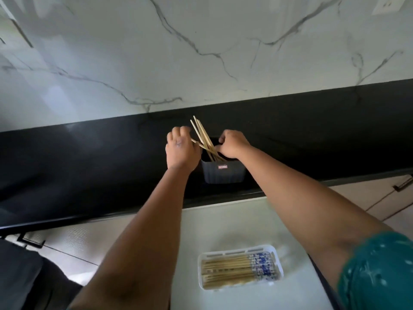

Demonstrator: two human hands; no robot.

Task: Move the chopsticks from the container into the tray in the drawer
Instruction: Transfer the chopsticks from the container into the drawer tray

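Observation:
A dark ribbed container [223,173] with a small red label stands on the black counter. Several pale wooden chopsticks [202,135] stick out of it, leaning left. My left hand [181,148] is at the container's left side, fingers closed around the lower part of the chopsticks. On the container's right rim rests my right hand [233,144], gripping it. Below, in the open drawer, a white slotted tray [240,249] holds several chopsticks [237,270] with blue-patterned ends, lying flat side by side.
The black counter [89,157] runs across the view under a white marble-veined wall [201,52]. The drawer's pale floor [241,220] extends around the tray. A cabinet front with a dark handle [403,184] is at the right. A dark object [20,271] sits lower left.

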